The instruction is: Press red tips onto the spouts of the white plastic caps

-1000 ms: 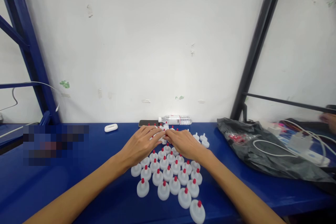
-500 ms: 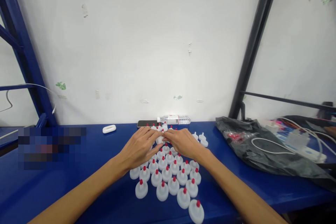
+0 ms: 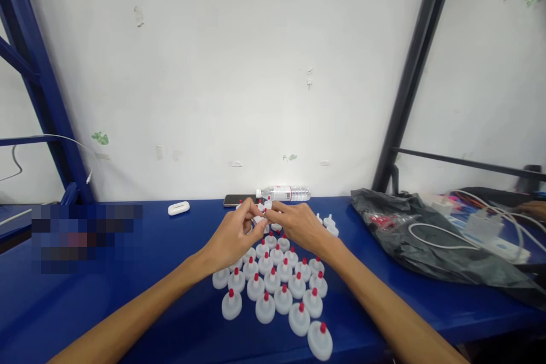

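Observation:
Many white round caps with red tips [image 3: 265, 308] stand in a cluster on the blue table [image 3: 179, 318]. My left hand [image 3: 236, 234] is over the far part of the cluster, thumb and index finger bent together near one white piece [image 3: 258, 218]. My right hand [image 3: 301, 226] meets it from the right, its fingers closed at a red tip [image 3: 265, 211]. The fingertips of both hands nearly touch. Which fingers grip the piece is partly hidden. White caps without red tips [image 3: 329, 220] lie just right of my right hand.
Along the wall lie a clear bottle [image 3: 288, 193] and a dark phone [image 3: 232, 200]. A white oval object [image 3: 178, 208] is at the left. A black plastic bag [image 3: 409, 239] with cables and a power strip [image 3: 503, 247] covers the right side.
My left hand's fingers have curled from a flatter, stretched pose into a pinch. My right hand's fingers have drawn together at the small piece. The cluster stands much as before.

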`<action>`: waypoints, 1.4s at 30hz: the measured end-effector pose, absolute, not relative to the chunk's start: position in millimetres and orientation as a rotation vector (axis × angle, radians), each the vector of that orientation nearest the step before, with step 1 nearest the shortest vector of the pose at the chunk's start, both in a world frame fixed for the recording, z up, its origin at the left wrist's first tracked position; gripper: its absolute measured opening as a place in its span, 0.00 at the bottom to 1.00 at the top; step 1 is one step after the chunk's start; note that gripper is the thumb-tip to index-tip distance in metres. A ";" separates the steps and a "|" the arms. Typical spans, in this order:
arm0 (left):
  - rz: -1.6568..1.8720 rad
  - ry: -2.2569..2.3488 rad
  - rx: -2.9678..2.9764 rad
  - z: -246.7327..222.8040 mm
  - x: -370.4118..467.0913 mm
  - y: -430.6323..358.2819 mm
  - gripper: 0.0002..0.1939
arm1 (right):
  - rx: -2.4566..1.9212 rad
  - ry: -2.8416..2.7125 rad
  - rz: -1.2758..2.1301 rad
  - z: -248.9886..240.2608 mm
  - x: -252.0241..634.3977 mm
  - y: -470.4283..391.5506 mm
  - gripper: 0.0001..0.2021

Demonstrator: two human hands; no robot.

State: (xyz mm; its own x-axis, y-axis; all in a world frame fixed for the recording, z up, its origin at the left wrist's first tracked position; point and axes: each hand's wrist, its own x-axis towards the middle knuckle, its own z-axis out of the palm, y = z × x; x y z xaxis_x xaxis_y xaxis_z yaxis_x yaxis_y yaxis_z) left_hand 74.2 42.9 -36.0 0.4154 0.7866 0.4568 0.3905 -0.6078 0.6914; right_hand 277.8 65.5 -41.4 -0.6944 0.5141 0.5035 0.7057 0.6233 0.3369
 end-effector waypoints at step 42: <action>1.104 1.247 2.380 -45.0 50.3 60.2 0.16 | -1.103 -2.506 -0.190 -57.4 301.5 93.4 0.10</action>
State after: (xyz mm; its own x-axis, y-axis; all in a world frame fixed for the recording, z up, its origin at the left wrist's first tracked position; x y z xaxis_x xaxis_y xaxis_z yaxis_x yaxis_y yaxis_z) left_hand 50.3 60.2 -45.0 0.3519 0.7828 0.5132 0.6043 -0.6087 0.5141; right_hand 301.5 93.4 -57.4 -0.6117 0.6785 0.4068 0.7320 0.6804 -0.0340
